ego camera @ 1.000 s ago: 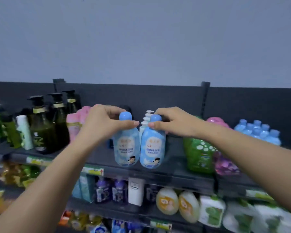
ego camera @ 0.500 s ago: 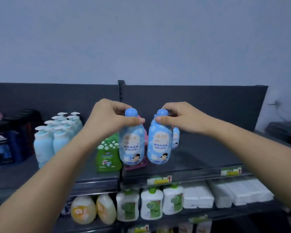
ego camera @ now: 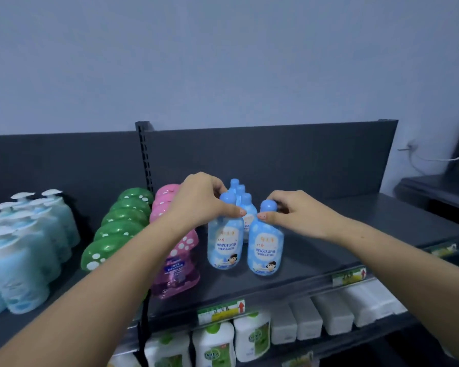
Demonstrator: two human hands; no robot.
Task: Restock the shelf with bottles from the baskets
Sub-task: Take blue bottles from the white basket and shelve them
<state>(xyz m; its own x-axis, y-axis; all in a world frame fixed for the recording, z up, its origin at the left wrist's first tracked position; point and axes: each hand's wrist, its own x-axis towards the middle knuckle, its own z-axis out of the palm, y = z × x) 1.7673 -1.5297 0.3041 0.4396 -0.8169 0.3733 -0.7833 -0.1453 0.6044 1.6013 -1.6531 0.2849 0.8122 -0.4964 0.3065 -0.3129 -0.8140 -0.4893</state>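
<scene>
I hold two light blue bottles with round blue caps, one in each hand. My left hand (ego camera: 200, 201) grips the neck of the left bottle (ego camera: 225, 245). My right hand (ego camera: 293, 211) grips the neck of the right bottle (ego camera: 266, 250). Both bottles stand upright on the dark top shelf (ego camera: 316, 250), side by side. Directly behind them stands a short row of matching blue bottles (ego camera: 239, 193), partly hidden by my fingers.
Pink mushroom-cap bottles (ego camera: 179, 260) stand just left of my left bottle, then green ones (ego camera: 117, 229) and pale blue pump bottles (ego camera: 24, 247). To the right the shelf is bare up to its end. White soap bottles (ego camera: 252, 337) and white packs (ego camera: 329, 313) fill the shelf below.
The view swung right along the shelf. Both hands carried the two bottles rightward and lowered them onto the shelf in front of the matching blue row.
</scene>
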